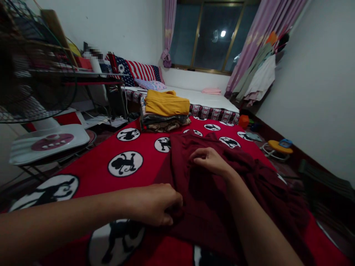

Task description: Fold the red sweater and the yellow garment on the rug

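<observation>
Left grip (155, 205) (closed) on maroon garment (210, 199)

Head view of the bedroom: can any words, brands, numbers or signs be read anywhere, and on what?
No text can be read anywhere.
On the red blanket: only black cartoon figures in white circles, no letters.
On the maroon garment: no label shows.
On the shelf item: blurred out, unreadable.

White walls (318, 85) close the room. At upper centre a dark window (213, 35) reflects a lamp (223, 33), with purple curtains (169, 29) either side. A low bed (205, 98) runs beneath it. At left stands what seems a fan (27, 96); the light is dim.
</observation>
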A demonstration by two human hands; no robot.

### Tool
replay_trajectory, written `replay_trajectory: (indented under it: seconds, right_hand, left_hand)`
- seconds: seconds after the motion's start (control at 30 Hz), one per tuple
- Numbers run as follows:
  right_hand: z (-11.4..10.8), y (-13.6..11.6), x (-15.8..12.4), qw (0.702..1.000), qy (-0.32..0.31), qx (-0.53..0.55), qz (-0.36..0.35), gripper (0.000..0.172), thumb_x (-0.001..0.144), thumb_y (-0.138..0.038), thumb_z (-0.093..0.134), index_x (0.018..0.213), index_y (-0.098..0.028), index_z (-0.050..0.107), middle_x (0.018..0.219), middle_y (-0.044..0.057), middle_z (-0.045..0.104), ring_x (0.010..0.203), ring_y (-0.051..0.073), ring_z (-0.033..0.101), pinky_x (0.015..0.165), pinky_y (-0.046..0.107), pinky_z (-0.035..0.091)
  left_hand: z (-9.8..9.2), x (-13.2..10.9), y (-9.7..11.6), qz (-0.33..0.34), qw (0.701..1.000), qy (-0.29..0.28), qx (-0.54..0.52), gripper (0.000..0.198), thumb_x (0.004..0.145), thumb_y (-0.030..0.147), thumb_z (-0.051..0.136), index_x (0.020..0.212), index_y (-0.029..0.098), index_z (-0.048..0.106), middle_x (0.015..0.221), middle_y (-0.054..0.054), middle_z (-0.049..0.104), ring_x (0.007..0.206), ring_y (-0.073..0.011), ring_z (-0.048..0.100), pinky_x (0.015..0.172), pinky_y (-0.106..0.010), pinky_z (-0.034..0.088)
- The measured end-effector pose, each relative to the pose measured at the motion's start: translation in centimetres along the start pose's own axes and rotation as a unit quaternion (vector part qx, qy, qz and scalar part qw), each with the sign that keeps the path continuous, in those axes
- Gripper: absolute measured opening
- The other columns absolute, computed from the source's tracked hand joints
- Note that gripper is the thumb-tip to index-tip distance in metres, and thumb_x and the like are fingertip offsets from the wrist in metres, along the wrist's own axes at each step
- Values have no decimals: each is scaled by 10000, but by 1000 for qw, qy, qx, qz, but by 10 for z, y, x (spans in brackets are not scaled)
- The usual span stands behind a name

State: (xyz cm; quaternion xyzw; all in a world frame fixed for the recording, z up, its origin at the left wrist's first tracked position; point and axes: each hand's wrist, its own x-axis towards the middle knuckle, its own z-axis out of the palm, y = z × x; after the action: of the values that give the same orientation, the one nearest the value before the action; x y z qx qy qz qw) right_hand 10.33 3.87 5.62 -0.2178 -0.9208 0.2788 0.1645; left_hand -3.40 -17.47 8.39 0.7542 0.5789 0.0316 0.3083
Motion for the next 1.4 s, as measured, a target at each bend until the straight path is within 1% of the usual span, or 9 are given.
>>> replay_trajectory:
  seconds: [0.13,0.23,0.47,0.6,0.7,0.8,1.03,1.27,1.4]
  right_hand:
    - [1,33,1,958,209,-159,114,348,802,-245,601,1139,-175,656,1177,100,656,1092,250,593,935,349,453]
    - [4,52,-1,929,184,-246,208,594,799,-359,658,1326,-118,526,1276,184,587,1170,326,545,919,417,454]
    - [-8,53,-7,896,298,-230,234,265,819,-343,563,1011,-231,707,993,61,712,930,243,644,813,344,454]
    - [-21,57,-15,843,408,-218,275,246,769,-274,556,958,-221,705,965,68,686,894,249,625,802,364,444]
    - [-23,60,-20,848,387,-223,284,241,734,-161,521,895,-199,696,1006,103,641,949,273,596,823,400,434]
    - [-17,56,-16,865,397,-220,215,252,728,-119,486,878,-191,675,1028,118,607,1013,287,561,872,428,429]
    - [15,27,40,937,347,-14,25,269,731,-110,474,921,-176,653,958,79,663,833,203,624,808,331,496]
    - [32,24,136,966,230,-24,115,488,763,-244,630,1227,-107,574,1022,111,706,889,199,664,800,302,506]
    - [24,33,161,967,165,-68,181,267,718,-290,681,936,-141,716,720,49,713,709,197,672,691,266,494]
  left_hand:
    - [-2,8,0,-8,999,-14,31,227,721,257,701,943,221,665,838,-6,679,691,-142,600,514,-205,359]
    - [-8,8,2,-23,999,-20,21,243,732,269,709,969,225,682,893,-17,685,751,-150,620,559,-202,390]
    - [-19,14,-2,12,995,-69,-68,304,776,467,675,902,192,707,800,-24,708,681,-150,627,532,-202,392]
    - [-30,44,-27,-42,993,92,-59,405,904,494,471,780,174,687,710,-38,691,639,-155,624,568,-226,416]
    - [-35,78,-64,-124,928,345,63,234,872,361,533,888,193,695,936,-67,705,863,-208,640,710,-270,448]
    - [-33,106,-103,-176,877,445,37,250,842,294,576,1060,204,657,1091,-74,671,955,-204,626,785,-279,461]
    - [-21,120,-125,-155,864,479,-6,259,828,336,622,1062,228,645,1009,-39,707,938,-213,642,774,-290,464]
    - [-23,120,-126,-183,857,479,-54,302,799,374,653,1073,249,678,910,-28,731,874,-215,660,719,-292,461]
    - [-23,120,-129,-198,861,462,-76,179,788,317,630,902,232,737,882,-36,737,846,-213,662,701,-291,463]
